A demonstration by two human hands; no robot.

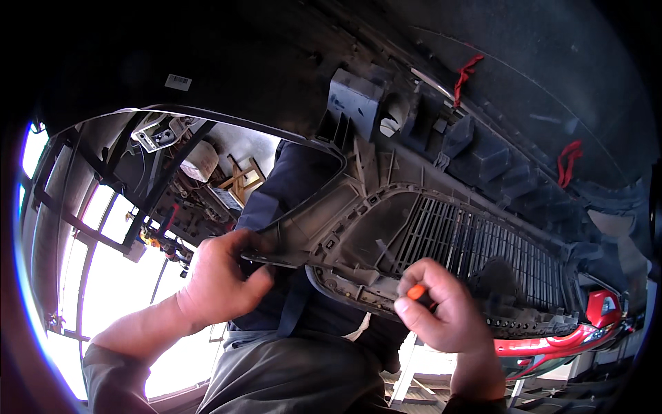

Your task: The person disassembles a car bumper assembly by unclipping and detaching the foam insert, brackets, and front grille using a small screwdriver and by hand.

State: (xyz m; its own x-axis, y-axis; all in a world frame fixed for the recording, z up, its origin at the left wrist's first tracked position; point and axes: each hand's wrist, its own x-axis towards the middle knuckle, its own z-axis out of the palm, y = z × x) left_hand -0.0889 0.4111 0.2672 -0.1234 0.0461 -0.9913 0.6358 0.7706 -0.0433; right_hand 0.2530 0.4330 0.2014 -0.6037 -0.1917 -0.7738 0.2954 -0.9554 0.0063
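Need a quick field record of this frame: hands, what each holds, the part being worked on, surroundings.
view: head camera, looking up at the underside of a car front end
part: grey plastic bumper grille panel, inner side facing the camera, slatted vent in the middle
left hand: left hand closed on the panel's edge beside the large opening
right hand: right hand closed on an orange-handled tool, tip hidden, at the grille's lower rim
nearby: red straps on the dark underbody; red bumper piece lower right
person: dark shirt, grey trousers visible below
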